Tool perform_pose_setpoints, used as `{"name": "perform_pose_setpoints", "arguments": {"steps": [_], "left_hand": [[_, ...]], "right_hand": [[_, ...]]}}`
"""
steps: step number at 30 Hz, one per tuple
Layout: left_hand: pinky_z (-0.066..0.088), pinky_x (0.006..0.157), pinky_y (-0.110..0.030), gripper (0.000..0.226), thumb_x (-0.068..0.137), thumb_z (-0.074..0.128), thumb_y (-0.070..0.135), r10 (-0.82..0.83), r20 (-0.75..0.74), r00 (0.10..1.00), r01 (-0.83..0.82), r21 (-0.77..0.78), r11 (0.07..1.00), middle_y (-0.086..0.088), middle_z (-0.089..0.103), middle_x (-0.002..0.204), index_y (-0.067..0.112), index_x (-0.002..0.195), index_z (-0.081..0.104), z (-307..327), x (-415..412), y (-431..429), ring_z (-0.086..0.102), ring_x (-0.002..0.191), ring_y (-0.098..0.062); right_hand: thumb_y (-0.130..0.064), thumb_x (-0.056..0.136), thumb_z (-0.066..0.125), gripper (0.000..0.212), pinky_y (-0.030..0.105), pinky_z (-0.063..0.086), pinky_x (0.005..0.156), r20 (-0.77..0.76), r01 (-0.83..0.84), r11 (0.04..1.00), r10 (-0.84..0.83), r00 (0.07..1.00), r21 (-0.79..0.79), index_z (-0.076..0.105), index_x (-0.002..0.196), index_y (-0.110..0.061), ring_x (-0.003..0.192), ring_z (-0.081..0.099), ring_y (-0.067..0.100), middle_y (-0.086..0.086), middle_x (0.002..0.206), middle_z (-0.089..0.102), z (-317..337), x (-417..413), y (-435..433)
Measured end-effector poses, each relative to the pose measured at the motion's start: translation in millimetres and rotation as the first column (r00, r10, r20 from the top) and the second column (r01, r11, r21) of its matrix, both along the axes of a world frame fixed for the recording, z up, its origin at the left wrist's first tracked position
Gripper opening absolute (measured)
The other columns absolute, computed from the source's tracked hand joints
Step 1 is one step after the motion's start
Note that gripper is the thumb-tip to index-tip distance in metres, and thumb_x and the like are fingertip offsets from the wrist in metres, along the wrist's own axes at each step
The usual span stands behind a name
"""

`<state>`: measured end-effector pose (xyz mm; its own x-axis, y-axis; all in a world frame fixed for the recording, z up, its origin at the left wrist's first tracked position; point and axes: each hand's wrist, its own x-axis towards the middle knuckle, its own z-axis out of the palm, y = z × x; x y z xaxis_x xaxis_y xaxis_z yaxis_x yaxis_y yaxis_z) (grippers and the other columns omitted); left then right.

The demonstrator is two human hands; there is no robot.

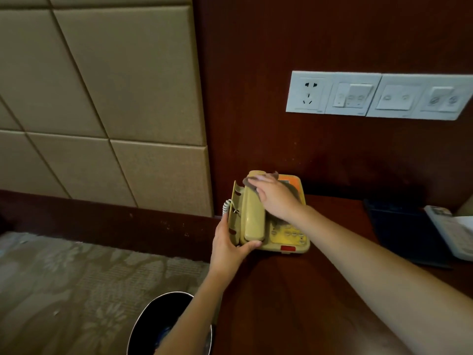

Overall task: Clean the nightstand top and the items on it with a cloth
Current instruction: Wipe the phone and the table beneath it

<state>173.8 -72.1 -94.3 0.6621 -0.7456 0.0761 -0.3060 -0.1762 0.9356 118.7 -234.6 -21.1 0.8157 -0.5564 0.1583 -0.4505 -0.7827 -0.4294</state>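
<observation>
A yellowed corded telephone [289, 239] sits at the back left of the dark wooden nightstand top [294, 298], tilted up on its right side. My left hand [229, 245] grips its raised left edge and near corner, thumb by the handset [253, 216]. My right hand [277, 197] presses a brownish-grey cloth [249, 184] onto the far end of the handset. The cloth mostly hides under my palm. A coiled cord [225, 206] hangs at the phone's left.
A dark folder [404, 231] and a white remote or booklet [453, 231] lie at the nightstand's right. White sockets and switches [378, 96] are on the wall above. A black bin [163, 324] stands on the patterned carpet at the left. A padded headboard [102, 98] fills the upper left.
</observation>
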Motion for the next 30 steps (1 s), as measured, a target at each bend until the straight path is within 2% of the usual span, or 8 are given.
{"name": "perform_pose_setpoints", "arguments": {"steps": [4,7,9,13,19,24,27,30], "left_hand": [[0.030,0.113,-0.041,0.110,0.063,0.085,0.039,0.099,-0.040,0.994,-0.095,0.093,0.991,-0.010,0.031,0.148,0.013,0.149,0.022,3.9,-6.4,0.2,0.030,0.137,-0.024],[0.038,0.100,-0.031,0.104,0.069,0.083,0.028,0.101,-0.184,0.978,-0.078,0.127,0.989,-0.015,0.032,0.148,0.008,0.148,0.019,9.9,-9.1,-1.4,0.037,0.130,-0.020],[0.042,0.091,-0.024,0.098,0.073,0.080,0.021,0.086,-0.357,0.930,-0.065,0.071,0.995,-0.016,0.035,0.147,0.007,0.148,0.017,16.7,-8.7,-1.0,0.044,0.122,-0.017],[0.036,0.107,-0.045,0.100,0.076,0.073,0.040,0.135,-0.469,0.873,-0.080,0.135,0.988,-0.017,0.034,0.150,0.008,0.150,0.015,27.3,-1.8,0.9,0.040,0.133,-0.033],[0.044,0.093,-0.039,0.077,0.079,0.068,0.046,0.127,-0.457,0.880,-0.038,0.199,0.979,-0.014,0.056,0.127,0.002,0.137,0.041,33.9,7.2,-6.6,0.054,0.115,-0.027],[0.043,0.103,-0.047,0.067,0.076,0.070,0.049,0.092,-0.524,0.847,0.020,0.204,0.979,-0.015,0.064,0.117,0.001,0.121,0.056,33.3,12.9,-16.5,0.057,0.114,-0.030],[0.049,0.084,-0.036,0.054,0.074,0.072,0.046,0.096,-0.560,0.823,0.003,0.173,0.985,-0.008,0.072,0.093,0.003,0.105,0.065,29.5,21.7,-21.6,0.063,0.100,-0.025],[0.041,0.100,-0.043,0.071,0.067,0.075,0.050,0.123,-0.599,0.791,-0.023,0.171,0.985,-0.013,0.067,0.110,0.001,0.117,0.060,28.1,25.5,-26.4,0.057,0.111,-0.027]], "right_hand": [[-0.011,0.101,0.036,0.044,0.031,0.012,0.115,-0.040,-0.127,0.987,0.123,0.992,-0.097,0.040,0.144,-0.017,0.146,0.015,0.020,-0.001,0.156,0.029,-3.6,-35.5,39.7],[-0.009,0.101,0.037,0.041,0.023,0.013,0.115,-0.022,-0.180,0.983,0.181,0.983,0.027,0.048,0.140,-0.016,0.144,0.021,0.016,-0.002,0.153,0.035,-8.9,-66.6,53.9],[-0.005,0.100,0.040,0.038,0.012,0.020,0.109,0.120,-0.092,0.977,0.069,0.990,0.194,0.054,0.134,-0.012,0.139,0.034,0.013,-0.001,0.148,0.042,-4.1,-92.6,53.8],[-0.002,0.097,0.047,0.035,-0.002,0.028,0.093,0.417,0.187,0.933,-0.308,0.855,0.306,0.055,0.131,-0.007,0.125,0.045,0.006,0.004,0.138,0.053,21.2,-149.7,27.5],[-0.012,0.099,0.045,0.036,0.019,0.033,0.103,0.342,0.323,0.863,-0.461,0.819,0.389,0.053,0.134,-0.010,0.126,0.045,0.008,0.003,0.138,0.054,16.6,-171.0,1.0],[-0.017,0.101,0.040,0.040,0.033,0.033,0.108,0.188,0.356,0.789,-0.500,0.845,0.500,0.045,0.141,-0.017,0.135,0.041,0.021,0.003,0.145,0.047,-21.9,-129.6,13.4],[-0.023,0.101,0.042,0.049,0.037,0.030,0.110,0.160,0.362,0.673,-0.582,0.797,0.645,0.030,0.149,-0.020,0.140,0.033,0.024,0.003,0.152,0.036,-30.3,-108.7,12.4],[-0.024,0.100,0.043,0.047,0.044,0.038,0.109,0.116,0.334,0.560,-0.619,0.776,0.758,0.035,0.146,-0.020,0.132,0.043,0.027,0.006,0.145,0.044,-34.9,-97.6,5.0]]}}
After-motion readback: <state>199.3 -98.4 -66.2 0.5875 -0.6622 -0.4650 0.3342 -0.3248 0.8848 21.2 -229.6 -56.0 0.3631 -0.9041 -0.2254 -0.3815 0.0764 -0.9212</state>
